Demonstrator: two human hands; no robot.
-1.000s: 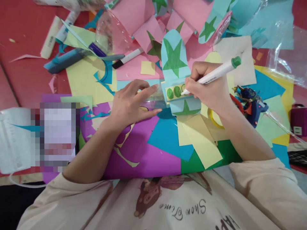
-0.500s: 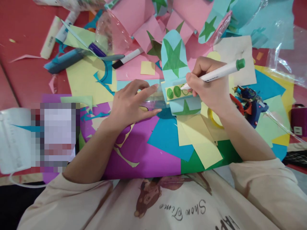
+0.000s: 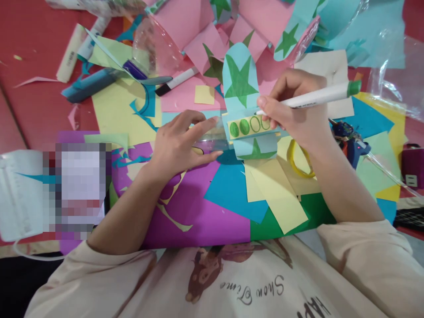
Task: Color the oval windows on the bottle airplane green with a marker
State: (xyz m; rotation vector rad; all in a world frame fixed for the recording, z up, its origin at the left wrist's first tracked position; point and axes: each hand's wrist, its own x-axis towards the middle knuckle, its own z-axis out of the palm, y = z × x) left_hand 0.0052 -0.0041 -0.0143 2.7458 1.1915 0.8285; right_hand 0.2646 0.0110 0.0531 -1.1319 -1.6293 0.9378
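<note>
My right hand (image 3: pixel 294 112) is closed round a white marker with a green cap (image 3: pixel 318 95), its tip just above a yellow strip (image 3: pixel 251 127) that bears green circles, two filled and two outlined. The strip lies across a light-blue paper piece with green stars (image 3: pixel 240 79), wrapped on a clear plastic bottle (image 3: pixel 212 134). My left hand (image 3: pixel 180 143) rests on that bottle with fingers spread, pressing it onto the coloured paper.
Sheets of purple (image 3: pixel 195 212), blue, green, yellow and pink paper cover the red table (image 3: pixel 29 88). A yellow tape ring (image 3: pixel 298 159) and a blue glue gun (image 3: pixel 351 141) lie at right. Markers, a glue stick (image 3: pixel 69 53) and a cut clear bottle (image 3: pixel 152 44) lie behind. A white face mask (image 3: pixel 20 194) lies far left.
My right hand has lifted and shifted right with the marker, uncovering two more outlined circles on the yellow strip. My left hand has stayed put.
</note>
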